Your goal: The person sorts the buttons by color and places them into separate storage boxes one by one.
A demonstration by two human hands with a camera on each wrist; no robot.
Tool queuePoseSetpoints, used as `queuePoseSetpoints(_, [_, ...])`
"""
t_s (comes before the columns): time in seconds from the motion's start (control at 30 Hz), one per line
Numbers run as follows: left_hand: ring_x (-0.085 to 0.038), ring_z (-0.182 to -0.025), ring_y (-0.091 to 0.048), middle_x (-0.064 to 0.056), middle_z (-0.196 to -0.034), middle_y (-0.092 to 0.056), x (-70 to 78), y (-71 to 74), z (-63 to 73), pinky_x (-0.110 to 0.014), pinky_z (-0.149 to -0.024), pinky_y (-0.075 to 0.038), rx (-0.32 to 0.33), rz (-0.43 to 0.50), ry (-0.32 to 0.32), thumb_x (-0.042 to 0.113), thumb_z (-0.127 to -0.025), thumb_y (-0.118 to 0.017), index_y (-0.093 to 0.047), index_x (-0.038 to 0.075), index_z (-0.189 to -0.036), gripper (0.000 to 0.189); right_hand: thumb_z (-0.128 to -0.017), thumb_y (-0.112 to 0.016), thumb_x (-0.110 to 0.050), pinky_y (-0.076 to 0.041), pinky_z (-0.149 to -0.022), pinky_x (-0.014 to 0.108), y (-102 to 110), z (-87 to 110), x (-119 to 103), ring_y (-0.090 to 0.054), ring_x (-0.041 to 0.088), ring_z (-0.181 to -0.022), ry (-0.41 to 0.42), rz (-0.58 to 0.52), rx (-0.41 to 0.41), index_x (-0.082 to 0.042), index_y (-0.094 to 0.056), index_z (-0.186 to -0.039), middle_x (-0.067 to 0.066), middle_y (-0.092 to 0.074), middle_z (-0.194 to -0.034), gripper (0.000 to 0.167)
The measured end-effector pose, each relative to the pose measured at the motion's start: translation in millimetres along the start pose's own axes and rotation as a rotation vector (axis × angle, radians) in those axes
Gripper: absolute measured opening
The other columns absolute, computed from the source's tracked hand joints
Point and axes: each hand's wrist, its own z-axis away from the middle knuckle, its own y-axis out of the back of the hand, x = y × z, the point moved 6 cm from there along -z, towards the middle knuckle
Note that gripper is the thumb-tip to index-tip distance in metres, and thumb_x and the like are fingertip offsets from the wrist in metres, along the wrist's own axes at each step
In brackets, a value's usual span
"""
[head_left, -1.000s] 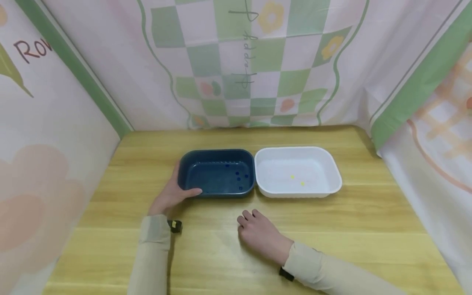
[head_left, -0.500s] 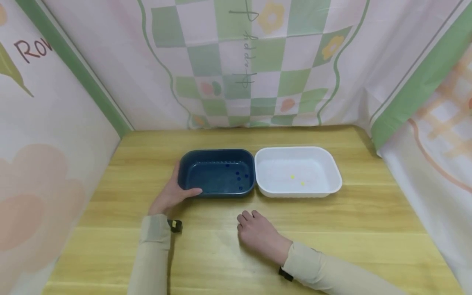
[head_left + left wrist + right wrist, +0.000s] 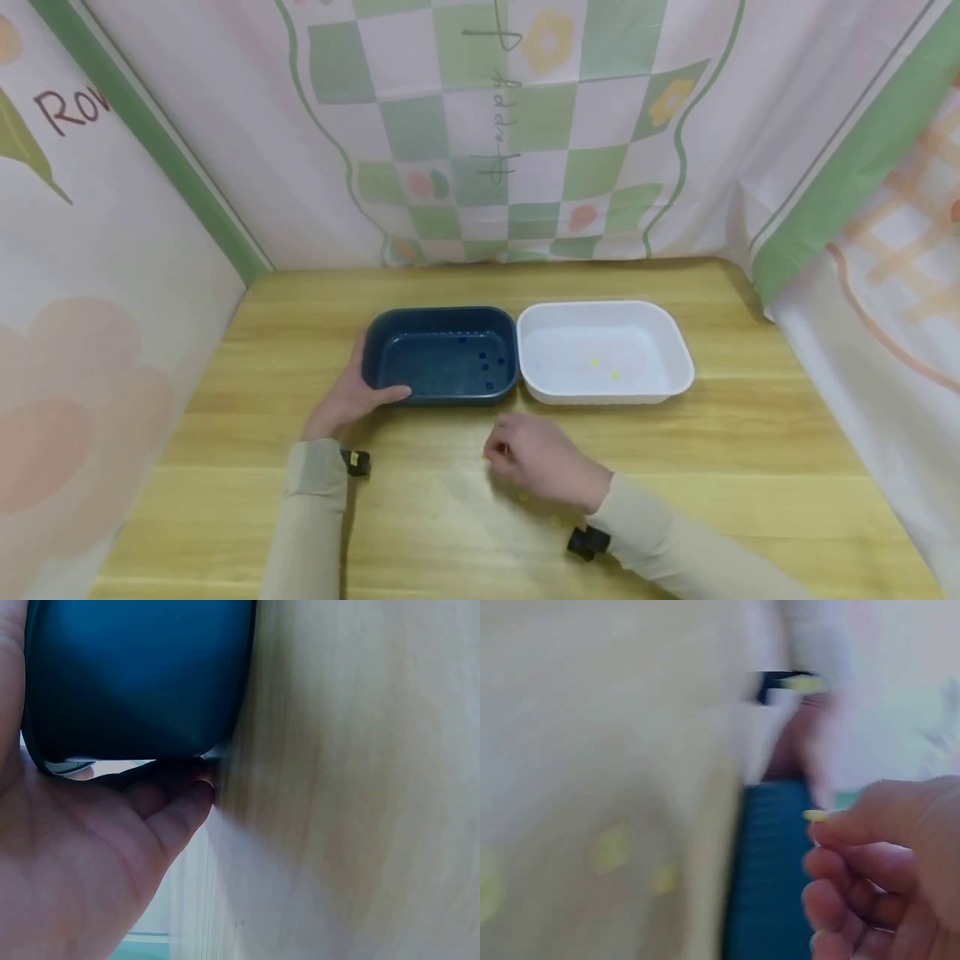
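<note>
My left hand point(image 3: 348, 396) grips the left end of a dark blue plastic tray point(image 3: 420, 402), its thumb over the near rim and its fingers along the end wall. Between thumb and index finger my right hand point(image 3: 543, 458) pinches a small flat yellow piece point(image 3: 816, 815), just above the table in front of the trays. Two more yellow pieces point(image 3: 523, 497) lie on the table under that wrist; they blur in the right wrist view. Several small blue pieces point(image 3: 485, 367) rest in the dark tray's right half. Two yellow pieces point(image 3: 615, 376) lie inside the white tray point(image 3: 678, 385).
Both trays stand side by side, their ends touching or nearly so, on a wooden table point(image 3: 750, 467). A printed cloth point(image 3: 480, 125) hangs behind the table, and more cloth hangs at both sides. A small black camera point(image 3: 358, 461) sits at the left wrist.
My right hand has risen and turned from the table, now with a yellow piece pinched in it, uncovering other yellow pieces below. The left hand and both trays have stayed put.
</note>
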Motion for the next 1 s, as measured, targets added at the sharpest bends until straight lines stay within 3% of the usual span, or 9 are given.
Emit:
queuePoseSetpoints(0.17, [-0.035,-0.146,-0.006,-0.008,-0.162,0.006,1.1,-0.6,0.3,-0.056,-0.115,-0.013,-0.003,-0.01,-0.009,0.051,-0.072,-0.082,0.015,0.027,-0.155,0.13,-0.094,-0.065,-0.023,-0.05,-0.061,0.027,36,2.9,30,-0.056,0.013,-0.07,-0.29,-0.706,0.143,-0.01,-0.074,-0.095,0.003,-0.064,-0.08,0.015])
queuePoseSetpoints(0.3, [-0.035,-0.146,-0.006,-0.008,-0.162,0.005,2.1,0.3,1.6,-0.056,-0.115,-0.013,-0.003,-0.016,0.008,0.048,-0.074,-0.082,0.015,0.028,-0.155,0.127,-0.095,-0.064,-0.025,-0.049,-0.061,0.025,55,8.9,49,-0.056,0.015,-0.072,-0.454,-1.052,0.268,-0.003,-0.071,-0.096,0.01,-0.064,-0.083,0.023])
queuePoseSetpoints(0.43, [-0.035,-0.146,-0.006,-0.008,-0.162,0.005,1.2,-0.2,1.8,-0.057,-0.115,-0.012,-0.008,-0.003,0.014,0.046,-0.075,-0.082,0.016,0.031,-0.154,0.127,-0.096,-0.063,-0.024,-0.047,-0.061,0.022,72,16.3,61,-0.056,0.013,-0.075,-0.487,-1.191,0.351,-0.004,-0.07,-0.096,0.006,-0.065,-0.087,0.021])
queuePoseSetpoints(0.6, [-0.037,-0.146,-0.007,-0.009,-0.162,0.004,0.6,-0.4,1.0,-0.057,-0.115,-0.013,-0.003,-0.01,0.008,0.051,-0.071,-0.083,0.015,0.033,-0.154,0.13,-0.095,-0.065,-0.023,-0.049,-0.062,0.022,98,30.5,79,-0.058,0.011,-0.077,-0.463,-1.215,0.467,-0.004,-0.072,-0.097,0.003,-0.066,-0.09,0.02])
queuePoseSetpoints(0.63, [-0.036,-0.146,-0.007,-0.009,-0.162,0.003,0.5,-0.3,0.8,-0.057,-0.115,-0.013,0.001,-0.01,0.007,0.051,-0.071,-0.083,0.015,0.033,-0.154,0.13,-0.094,-0.066,-0.022,-0.049,-0.062,0.021,104,34.2,84,-0.059,0.011,-0.077,-0.463,-1.2,0.509,-0.002,-0.072,-0.098,0.003,-0.066,-0.089,0.021])
queuePoseSetpoints(0.7, [-0.036,-0.146,-0.008,-0.009,-0.162,0.003,-0.6,-0.3,0.5,-0.056,-0.115,-0.014,0.007,-0.012,0.01,0.049,-0.071,-0.084,0.014,0.033,-0.154,0.129,-0.094,-0.066,-0.024,-0.05,-0.062,0.02,116,42.7,95,-0.06,0.012,-0.076,-0.48,-1.047,0.581,0.001,-0.071,-0.1,0.003,-0.067,-0.088,0.026])
queuePoseSetpoints(0.8, [-0.036,-0.146,-0.008,-0.009,-0.162,0.003,-1.8,-0.6,0.2,-0.056,-0.115,-0.014,0.009,-0.017,0.01,0.048,-0.072,-0.083,0.014,0.032,-0.154,0.129,-0.095,-0.065,-0.028,-0.047,-0.062,0.02,134,56.4,108,-0.059,0.014,-0.075,-0.536,-0.586,0.649,0.001,-0.071,-0.102,0.005,-0.067,-0.086,0.031])
queuePoseSetpoints(0.9, [-0.036,-0.146,-0.007,-0.009,-0.162,0.003,-1.9,-0.6,0.2,-0.057,-0.115,-0.014,0.007,-0.018,0.002,0.047,-0.073,-0.083,0.014,0.032,-0.154,0.128,-0.094,-0.064,-0.03,-0.045,-0.055,0.027,144,66.0,113,-0.058,0.019,-0.073,-0.601,-0.07,0.609,-0.003,-0.073,-0.098,0.008,-0.065,-0.088,0.028])
queuePoseSetpoints(1.0, [-0.036,-0.146,-0.006,-0.008,-0.162,0.004,-1.5,-0.2,0.6,-0.057,-0.115,-0.013,0.004,-0.012,-0.004,0.046,-0.074,-0.083,0.015,0.032,-0.154,0.128,-0.092,-0.066,-0.024,-0.045,-0.052,0.038,142,65.1,108,-0.058,0.027,-0.072,-0.573,0.192,0.552,-0.003,-0.073,-0.093,0.013,-0.063,-0.089,0.022])
